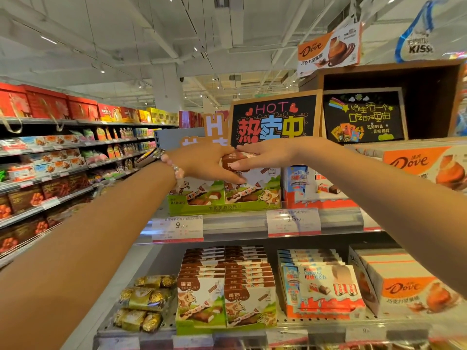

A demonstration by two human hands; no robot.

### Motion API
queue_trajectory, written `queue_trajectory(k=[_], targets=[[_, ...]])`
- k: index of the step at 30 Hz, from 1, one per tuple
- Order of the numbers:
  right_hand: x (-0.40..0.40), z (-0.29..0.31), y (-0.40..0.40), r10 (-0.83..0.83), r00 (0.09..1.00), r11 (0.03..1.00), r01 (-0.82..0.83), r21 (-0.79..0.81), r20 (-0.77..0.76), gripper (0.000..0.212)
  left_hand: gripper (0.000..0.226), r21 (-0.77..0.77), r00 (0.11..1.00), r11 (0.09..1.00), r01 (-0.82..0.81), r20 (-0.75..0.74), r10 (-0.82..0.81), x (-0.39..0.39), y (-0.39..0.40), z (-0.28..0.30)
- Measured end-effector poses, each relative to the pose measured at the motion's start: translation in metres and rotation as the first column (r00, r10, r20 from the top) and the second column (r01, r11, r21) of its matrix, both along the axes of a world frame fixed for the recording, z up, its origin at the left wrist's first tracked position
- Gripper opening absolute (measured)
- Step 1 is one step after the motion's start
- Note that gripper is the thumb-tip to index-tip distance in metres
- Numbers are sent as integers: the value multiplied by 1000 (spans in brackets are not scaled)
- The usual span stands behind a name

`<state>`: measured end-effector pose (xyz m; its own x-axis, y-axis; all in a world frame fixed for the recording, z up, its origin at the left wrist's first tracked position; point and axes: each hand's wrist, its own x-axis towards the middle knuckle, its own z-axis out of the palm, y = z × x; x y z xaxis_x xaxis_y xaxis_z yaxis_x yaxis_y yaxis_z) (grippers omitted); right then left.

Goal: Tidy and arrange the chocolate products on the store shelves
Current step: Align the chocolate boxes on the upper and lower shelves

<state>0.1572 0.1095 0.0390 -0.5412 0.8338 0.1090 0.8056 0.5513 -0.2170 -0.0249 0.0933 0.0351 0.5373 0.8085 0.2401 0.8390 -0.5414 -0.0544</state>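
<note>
Both forearms reach up; left hand [204,164] and right hand [262,155] fingers grip one chocolate box [233,159] above its green tray [227,207].

I'm in a supermarket aisle: price tags [177,228] at six o'clock, stocked shelves [45,157] at nine, "HOT" sign [274,117] at twelve.

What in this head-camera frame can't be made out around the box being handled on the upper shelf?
- Chocolate box: the left hand and right hand cover most of it, so its front is largely hidden.
- Price tags: small print too blurred to read.
- Dove boxes: cut off by the right edge.
- Side aisle shelves: labels blurred and too small.
- Bottom shelf edge: cut off by the frame bottom.
</note>
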Motion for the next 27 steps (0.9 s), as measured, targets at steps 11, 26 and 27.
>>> queue_trajectory(k=[11, 26, 27], targets=[[4, -12, 0, 45, 998, 954, -56, 296, 46, 59, 61, 48, 996, 995, 87, -6, -87, -12, 2, -1], [-1, -27, -21, -15, 1000, 703, 10, 711, 1, 55, 57, 341, 968, 934, 110, 177, -179, -19, -14, -17], [-2, -28, -26, 13, 1000, 671, 5, 741, -19, 52, 52, 409, 964, 906, 106, 182, -195, -21, -17, -18]])
